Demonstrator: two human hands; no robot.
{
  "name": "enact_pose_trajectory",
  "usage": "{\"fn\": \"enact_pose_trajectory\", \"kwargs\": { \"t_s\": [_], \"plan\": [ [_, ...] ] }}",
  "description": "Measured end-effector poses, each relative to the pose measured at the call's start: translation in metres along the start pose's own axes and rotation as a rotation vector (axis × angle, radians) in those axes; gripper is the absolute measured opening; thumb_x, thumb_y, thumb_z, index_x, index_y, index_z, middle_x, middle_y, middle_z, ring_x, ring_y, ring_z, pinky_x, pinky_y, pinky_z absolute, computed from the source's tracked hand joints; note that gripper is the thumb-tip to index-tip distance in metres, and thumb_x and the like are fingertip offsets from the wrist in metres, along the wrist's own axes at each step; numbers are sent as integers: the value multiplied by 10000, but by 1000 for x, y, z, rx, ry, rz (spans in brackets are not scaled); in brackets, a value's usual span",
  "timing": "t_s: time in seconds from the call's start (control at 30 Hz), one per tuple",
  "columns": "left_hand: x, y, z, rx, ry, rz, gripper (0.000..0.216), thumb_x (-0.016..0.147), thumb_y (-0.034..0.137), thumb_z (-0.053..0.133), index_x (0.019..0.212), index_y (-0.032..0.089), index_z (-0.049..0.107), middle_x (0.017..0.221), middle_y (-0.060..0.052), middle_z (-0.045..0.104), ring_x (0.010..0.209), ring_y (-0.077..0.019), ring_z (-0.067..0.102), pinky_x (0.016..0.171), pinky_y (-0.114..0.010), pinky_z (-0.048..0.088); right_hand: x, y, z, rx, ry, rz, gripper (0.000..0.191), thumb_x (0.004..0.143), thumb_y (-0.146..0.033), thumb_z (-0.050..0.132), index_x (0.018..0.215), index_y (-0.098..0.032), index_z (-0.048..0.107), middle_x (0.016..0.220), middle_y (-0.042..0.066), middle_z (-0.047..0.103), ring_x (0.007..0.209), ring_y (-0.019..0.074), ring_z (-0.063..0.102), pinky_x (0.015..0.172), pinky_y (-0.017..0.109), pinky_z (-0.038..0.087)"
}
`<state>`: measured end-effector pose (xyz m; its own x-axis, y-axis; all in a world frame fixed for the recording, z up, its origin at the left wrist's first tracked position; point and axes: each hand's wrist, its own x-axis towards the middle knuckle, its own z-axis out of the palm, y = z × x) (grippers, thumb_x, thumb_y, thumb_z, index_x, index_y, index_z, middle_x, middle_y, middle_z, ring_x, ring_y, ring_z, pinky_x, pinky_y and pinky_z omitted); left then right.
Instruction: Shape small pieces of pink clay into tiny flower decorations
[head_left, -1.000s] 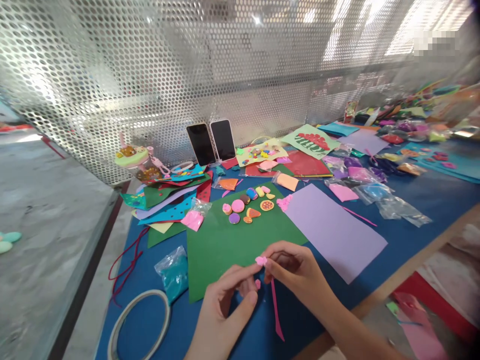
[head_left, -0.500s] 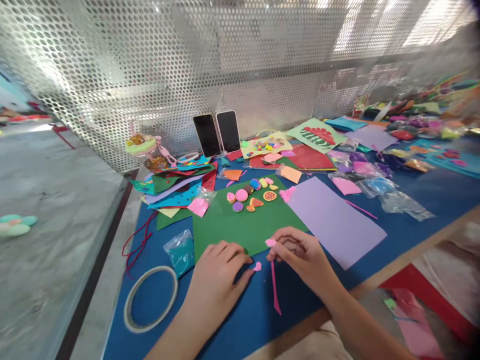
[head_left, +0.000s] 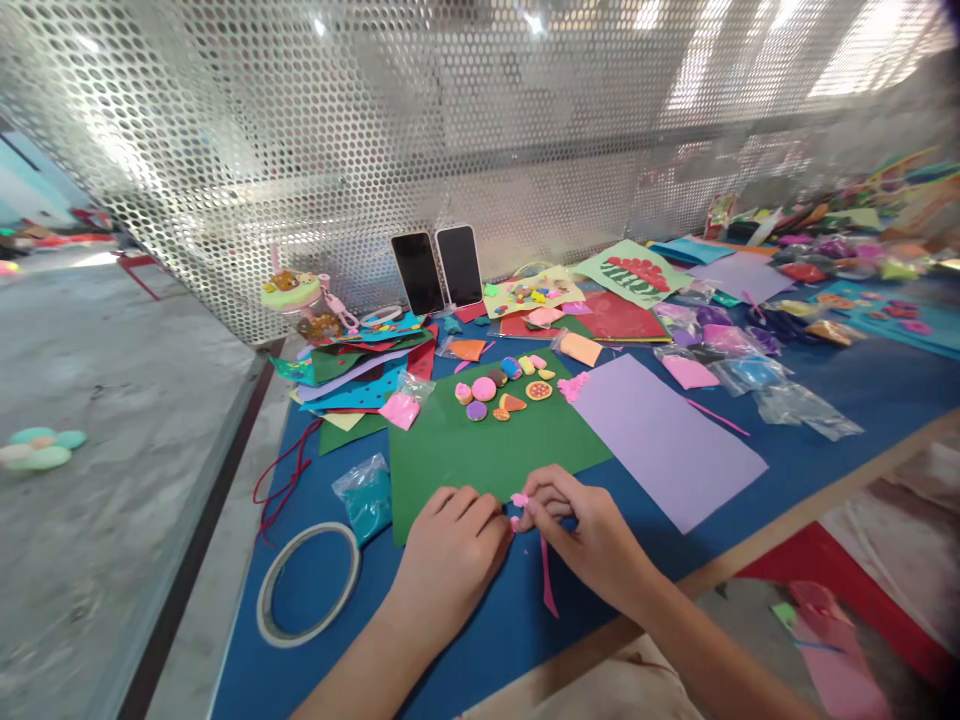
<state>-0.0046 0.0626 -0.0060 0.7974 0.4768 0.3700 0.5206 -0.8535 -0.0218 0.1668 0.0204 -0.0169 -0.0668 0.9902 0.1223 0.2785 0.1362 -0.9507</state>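
My right hand [head_left: 589, 540] pinches a small flattened piece of pink clay [head_left: 520, 499] between thumb and fingertips. A thin pink strip [head_left: 548, 580] extends below its fingers over the blue tabletop; whether the hand grips it I cannot tell. Close by on the left, my left hand [head_left: 457, 540] is palm down at the green sheet's front edge. Its thumb and index finger close on another bit of pink clay [head_left: 514, 524], partly hidden. Behind both hands, the green sheet [head_left: 442, 470] carries several miniature food pieces, among them a round pizza [head_left: 538, 391] and a pink disc [head_left: 484, 389].
A tape roll [head_left: 262, 610] and a bag of teal clay [head_left: 367, 505] lie left. To the right is a purple sheet [head_left: 667, 450]. Two phones [head_left: 460, 265] lean against the perforated metal panel [head_left: 525, 150]. Paper piles and clay packets line the back.
My right hand has moved left, bringing its pink clay close to my left fingertips. The left thumb and index finger have drawn together around the other pink bit. The view has shifted slightly.
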Motion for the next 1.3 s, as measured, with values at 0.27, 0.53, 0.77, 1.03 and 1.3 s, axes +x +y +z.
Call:
{"fn": "enact_pose_trajectory", "kwargs": {
  "t_s": [0.27,0.53,0.77,1.03,1.3],
  "plan": [
    [-1,2,1,7,-33,-16,144,859,148,526,750,170,618,732,-12,636,682,-173,552,635,-317,363,-2,1,1,-96,-37,-19,55,923,-205,393,916,-239,436,735,3,687,676,147,674,648,234,498],
    [-3,4,1,-41,-57,-43,102,841,147,555,770,174,622,774,-16,651,713,-183,578,639,-322,400,-2,1,1,-80,-57,28,63,947,-251,377,930,-236,436,761,6,689,679,139,672,636,217,488],
    [-2,5,2,-119,-151,-138,163,866,135,485,809,178,632,792,-33,648,726,-191,594,634,-315,440,-3,2,1,-130,-42,-14,72,932,-194,381,921,-239,436,744,-5,672,689,140,664,664,226,493],
    [5,0,-10,-570,-162,-494,144,825,174,530,735,184,641,773,-28,628,730,-163,596,647,-266,467,-2,4,2,-91,-34,3,32,913,-219,420,894,-240,435,739,11,700,690,157,688,659,252,512],
    [9,-5,-9,-857,-58,-705,152,762,285,610,711,182,710,722,-30,658,658,-157,587,596,-258,441,-3,4,1,-24,19,-29,6,898,-239,445,894,-234,448,713,12,705,704,171,708,672,268,534]
  ]
}}
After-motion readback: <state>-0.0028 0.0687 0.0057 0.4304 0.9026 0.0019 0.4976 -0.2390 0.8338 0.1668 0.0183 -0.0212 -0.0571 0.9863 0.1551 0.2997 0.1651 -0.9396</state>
